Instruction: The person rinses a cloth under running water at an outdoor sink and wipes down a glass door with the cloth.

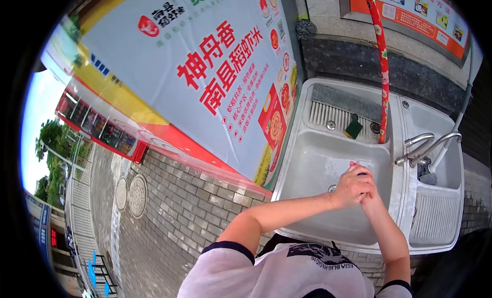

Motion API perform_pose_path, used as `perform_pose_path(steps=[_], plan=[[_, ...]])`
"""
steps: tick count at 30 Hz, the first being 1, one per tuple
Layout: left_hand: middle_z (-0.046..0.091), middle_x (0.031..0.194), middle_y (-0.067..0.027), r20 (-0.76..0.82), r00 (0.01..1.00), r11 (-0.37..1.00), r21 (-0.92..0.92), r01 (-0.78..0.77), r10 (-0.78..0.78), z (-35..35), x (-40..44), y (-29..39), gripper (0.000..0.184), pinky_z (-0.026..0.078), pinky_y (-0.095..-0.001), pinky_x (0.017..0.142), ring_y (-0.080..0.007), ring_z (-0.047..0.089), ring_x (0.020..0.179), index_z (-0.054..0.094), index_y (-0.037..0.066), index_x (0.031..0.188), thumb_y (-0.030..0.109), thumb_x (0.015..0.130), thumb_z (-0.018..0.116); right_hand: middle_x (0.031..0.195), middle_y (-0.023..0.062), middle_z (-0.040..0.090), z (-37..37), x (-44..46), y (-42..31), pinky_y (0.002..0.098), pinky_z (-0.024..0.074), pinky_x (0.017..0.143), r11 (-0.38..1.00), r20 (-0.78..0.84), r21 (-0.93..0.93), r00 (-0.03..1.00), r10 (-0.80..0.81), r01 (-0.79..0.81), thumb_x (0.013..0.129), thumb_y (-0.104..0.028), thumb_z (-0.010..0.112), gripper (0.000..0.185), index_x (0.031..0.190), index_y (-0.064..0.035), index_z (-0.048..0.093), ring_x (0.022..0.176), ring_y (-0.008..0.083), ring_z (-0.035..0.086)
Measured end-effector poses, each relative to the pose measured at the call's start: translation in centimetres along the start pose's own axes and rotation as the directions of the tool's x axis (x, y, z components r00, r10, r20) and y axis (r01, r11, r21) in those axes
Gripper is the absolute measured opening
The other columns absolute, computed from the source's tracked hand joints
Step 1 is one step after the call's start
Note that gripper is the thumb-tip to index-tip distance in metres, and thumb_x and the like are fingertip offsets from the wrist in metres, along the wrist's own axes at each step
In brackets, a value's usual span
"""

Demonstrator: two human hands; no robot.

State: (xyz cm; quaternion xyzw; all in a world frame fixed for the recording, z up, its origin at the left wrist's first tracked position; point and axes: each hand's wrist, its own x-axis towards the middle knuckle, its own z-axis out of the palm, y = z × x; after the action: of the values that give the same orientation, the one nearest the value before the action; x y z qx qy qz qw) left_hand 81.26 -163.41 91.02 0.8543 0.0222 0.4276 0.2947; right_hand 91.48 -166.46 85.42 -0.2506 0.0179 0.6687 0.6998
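Note:
Over the basin of a worn white sink point(333, 218), my left hand point(353, 188) wraps over my right hand point(368, 197). The fingers of both are closed against each other. A small dark blue bit point(362, 174) shows at the knuckles; its kind is too small to tell. My right palm is mostly hidden under the left. Below the hands lies the drain point(332, 188). Behind them, on the sink's ledge, rests a green and dark sponge point(353, 128).
A red flowered hose point(383, 67) hangs down to the ledge. Steel faucets point(417, 153) stand at right, beside a second basin point(435, 216) with a ribbed drainboard. Left of the sink is a large printed cabinet point(205, 83) on brick paving point(179, 206). A grey cloth point(346, 100) lies at the back.

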Motion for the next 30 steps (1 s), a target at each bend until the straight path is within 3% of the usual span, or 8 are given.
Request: perform_pose_path(steps=[5,9,11,17,23,24,25,30], plan=[[0.051,0.066,0.0029,0.226,0.921,0.914,0.187,-0.361,0.317,0.5,-3.9,4.4,0.009,0.041,-0.0372,0.074,-0.0223,0.051,0.077,0.052,0.017,0.052,0.018,0.050,0.061,0.068,-0.0032,0.049,1.5,-4.6,0.0,0.0253,0.0416,0.059,0.768,-0.023,-0.512,0.900,0.435,-0.384,0.087,-0.024,0.053,0.019,0.089,-0.0046,0.053,0.062,0.0089,0.049],[0.051,0.063,0.0004,0.446,0.828,0.837,0.259,-0.482,0.339,3.0,-9.0,7.2,0.010,0.039,-0.0398,0.074,-0.0237,0.050,0.071,0.053,0.016,0.050,0.022,0.055,0.057,0.056,-0.0051,0.042,-2.0,-4.9,2.5,0.0225,0.0360,0.049,0.367,-0.115,-0.799,0.720,0.684,-0.477,0.087,-0.020,0.052,0.018,0.077,-0.0047,0.053,0.050,0.0068,0.039],[0.052,0.062,0.0011,0.552,0.740,0.771,0.249,-0.586,0.384,6.0,-10.3,8.0,0.010,0.040,-0.0397,0.073,-0.0233,0.051,0.072,0.056,0.017,0.050,0.024,0.057,0.057,0.055,-0.0044,0.042,-2.3,-7.9,2.3,0.0204,0.0357,0.048,0.262,-0.195,-0.847,0.729,0.657,-0.463,0.087,-0.017,0.050,0.017,0.076,-0.0043,0.053,0.049,0.0057,0.037],[0.059,0.065,0.0040,0.702,0.712,0.701,0.489,-0.519,0.037,9.1,-14.5,11.9,0.011,0.044,-0.0401,0.070,-0.0202,0.056,0.070,0.065,0.016,0.060,0.024,0.064,0.058,0.053,-0.0040,0.042,-7.8,-7.1,6.1,0.0201,0.0359,0.049,-0.063,-0.201,-0.964,0.549,0.811,-0.260,0.088,-0.012,0.046,0.018,0.075,-0.0036,0.055,0.049,0.0059,0.037],[0.057,0.062,0.0051,0.678,0.726,0.636,0.611,-0.471,-0.113,13.1,-17.7,14.0,0.012,0.042,-0.0393,0.065,-0.0198,0.055,0.069,0.064,0.016,0.060,0.026,0.061,0.058,0.052,-0.0041,0.042,-9.3,-9.8,7.6,0.0203,0.0347,0.048,-0.192,-0.230,-0.972,0.415,0.880,-0.133,0.087,-0.009,0.045,0.018,0.074,-0.0030,0.055,0.048,0.0057,0.036],[0.057,0.062,0.0051,0.592,0.773,0.608,0.706,-0.362,-0.228,13.9,-18.7,15.8,0.012,0.042,-0.0393,0.065,-0.0198,0.055,0.069,0.064,0.016,0.060,0.026,0.061,0.058,0.053,-0.0037,0.043,-9.6,-10.9,9.4,0.0204,0.0346,0.048,-0.262,-0.266,-0.963,0.332,0.905,-0.057,0.087,-0.009,0.045,0.018,0.073,-0.0028,0.055,0.048,0.0056,0.036],[0.060,0.065,0.0048,0.637,0.734,0.581,0.698,-0.419,-0.236,14.3,-18.9,16.4,0.011,0.044,-0.0398,0.061,-0.0198,0.058,0.070,0.066,0.017,0.062,0.025,0.063,0.058,0.053,-0.0037,0.043,-10.2,-11.9,10.1,0.0204,0.0346,0.048,-0.290,-0.285,-0.957,0.286,0.915,-0.027,0.087,-0.009,0.045,0.018,0.073,-0.0028,0.055,0.048,0.0056,0.036],[0.063,0.069,0.0043,0.633,0.680,0.520,0.748,-0.413,-0.370,15.7,-19.3,18.5,0.011,0.046,-0.0401,0.058,-0.0197,0.061,0.071,0.067,0.017,0.065,0.023,0.065,0.058,0.050,-0.0019,0.043,-11.4,-11.6,11.6,0.0220,0.0342,0.044,-0.244,-0.199,-0.953,0.234,0.952,0.182,0.086,-0.009,0.046,0.019,0.070,-0.0021,0.053,0.045,0.0064,0.037]])
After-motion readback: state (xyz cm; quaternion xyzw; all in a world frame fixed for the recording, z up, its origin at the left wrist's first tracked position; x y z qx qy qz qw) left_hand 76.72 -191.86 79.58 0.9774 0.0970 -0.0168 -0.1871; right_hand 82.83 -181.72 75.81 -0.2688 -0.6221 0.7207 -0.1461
